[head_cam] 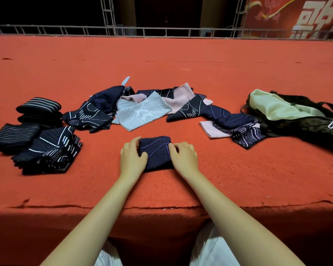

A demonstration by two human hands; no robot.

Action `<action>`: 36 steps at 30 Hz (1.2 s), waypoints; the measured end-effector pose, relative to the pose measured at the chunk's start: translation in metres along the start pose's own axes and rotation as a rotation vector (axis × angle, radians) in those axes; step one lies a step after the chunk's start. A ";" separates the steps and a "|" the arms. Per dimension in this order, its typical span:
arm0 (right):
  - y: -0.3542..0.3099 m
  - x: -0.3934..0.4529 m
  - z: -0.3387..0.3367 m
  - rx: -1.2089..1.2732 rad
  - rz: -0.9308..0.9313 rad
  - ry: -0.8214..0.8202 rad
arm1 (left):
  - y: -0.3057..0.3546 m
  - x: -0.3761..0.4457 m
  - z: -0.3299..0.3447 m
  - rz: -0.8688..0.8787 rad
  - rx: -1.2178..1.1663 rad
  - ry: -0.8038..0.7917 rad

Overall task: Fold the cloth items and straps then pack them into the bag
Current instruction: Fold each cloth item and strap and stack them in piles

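Two hands, left (pixel 132 158) and right (pixel 184 156). One black bag (pixel 304 121), one folded navy cloth (pixel 155 153), two striped strap rolls (pixel 39 108) (pixel 13 135). One loose cloth heap (pixel 142 108), pieces uncountable.

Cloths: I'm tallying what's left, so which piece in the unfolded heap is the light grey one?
The grey cloth at the heap's middle front, lying spread flat with a white pattern. Its neighbours are navy or pink.

Both hands — left (pixel 132 157), right (pixel 184 155) — palms down, fingers curled
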State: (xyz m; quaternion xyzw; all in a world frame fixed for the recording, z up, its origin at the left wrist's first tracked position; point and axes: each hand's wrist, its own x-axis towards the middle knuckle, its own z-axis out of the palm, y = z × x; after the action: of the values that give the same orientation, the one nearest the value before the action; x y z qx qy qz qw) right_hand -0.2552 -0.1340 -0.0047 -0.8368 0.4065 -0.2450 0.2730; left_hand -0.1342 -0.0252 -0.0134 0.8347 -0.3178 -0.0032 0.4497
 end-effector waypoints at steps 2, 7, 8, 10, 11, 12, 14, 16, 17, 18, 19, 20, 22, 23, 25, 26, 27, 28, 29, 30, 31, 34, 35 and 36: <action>-0.005 0.003 0.003 -0.105 0.028 -0.015 | -0.001 0.000 0.001 -0.002 -0.008 -0.004; -0.006 0.000 0.008 -0.216 0.002 -0.027 | -0.002 0.001 0.000 -0.021 -0.046 0.024; -0.006 0.001 0.007 -0.187 0.017 -0.032 | -0.002 0.001 -0.001 -0.025 -0.058 0.033; -0.008 0.003 0.004 -0.102 0.068 -0.053 | -0.001 0.002 -0.001 -0.033 -0.085 0.049; -0.009 0.004 0.002 -0.073 0.086 -0.068 | -0.001 0.003 0.000 -0.030 -0.082 0.049; -0.011 0.004 0.001 -0.070 0.089 -0.083 | -0.002 0.004 0.001 -0.025 -0.061 0.038; -0.012 0.003 -0.001 -0.099 0.085 -0.108 | -0.003 0.004 0.002 -0.016 -0.007 0.000; -0.013 0.003 -0.004 -0.094 0.089 -0.104 | -0.004 0.005 0.003 -0.016 0.026 -0.034; -0.013 0.004 -0.004 -0.073 0.101 -0.098 | -0.005 0.005 0.003 -0.017 0.039 -0.044; -0.012 0.004 -0.005 -0.053 0.113 -0.094 | -0.004 0.005 0.002 -0.019 0.051 -0.053; -0.012 0.004 -0.005 -0.047 0.117 -0.095 | -0.005 0.005 0.003 -0.018 0.057 -0.059; -0.011 0.003 -0.005 -0.059 0.105 -0.103 | -0.004 0.005 0.002 -0.021 0.058 -0.061; -0.009 0.000 -0.006 -0.004 0.063 -0.112 | -0.003 0.004 0.001 -0.029 0.038 -0.055; -0.008 -0.003 -0.007 0.140 0.052 -0.108 | -0.002 0.003 0.001 -0.029 0.010 -0.048; -0.014 -0.010 -0.013 0.504 0.066 -0.082 | -0.001 0.001 -0.002 -0.041 -0.053 -0.043; -0.019 -0.013 -0.016 0.619 0.065 -0.061 | 0.000 0.001 -0.003 -0.050 -0.069 -0.052; -0.026 -0.015 -0.019 0.661 0.053 -0.040 | 0.001 0.001 -0.005 -0.050 -0.074 -0.071; -0.034 -0.017 -0.021 0.684 0.031 -0.035 | 0.004 0.001 -0.007 -0.058 -0.085 -0.096; -0.045 -0.018 -0.022 0.697 0.012 -0.031 | 0.008 0.001 -0.011 -0.087 -0.127 -0.121; -0.056 -0.018 -0.023 0.710 -0.002 -0.029 | 0.014 0.000 -0.017 -0.123 -0.190 -0.144; -0.069 -0.018 -0.023 0.721 -0.009 -0.032 | 0.019 0.001 -0.023 -0.143 -0.254 -0.159; -0.107 -0.011 -0.018 0.739 -0.010 -0.099 | 0.023 0.007 -0.052 -0.145 -0.319 -0.122; -0.120 -0.008 -0.014 0.745 -0.015 -0.129 | 0.020 0.011 -0.066 -0.155 -0.316 -0.090; -0.134 -0.005 -0.009 0.746 -0.015 -0.149 | 0.016 0.015 -0.081 -0.165 -0.325 -0.043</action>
State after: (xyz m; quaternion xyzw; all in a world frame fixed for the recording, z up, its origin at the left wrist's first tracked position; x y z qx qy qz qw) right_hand -0.1905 -0.0626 0.0887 -0.6984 0.2621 -0.3165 0.5859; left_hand -0.1067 0.0214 0.0513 0.7741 -0.2529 -0.1094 0.5699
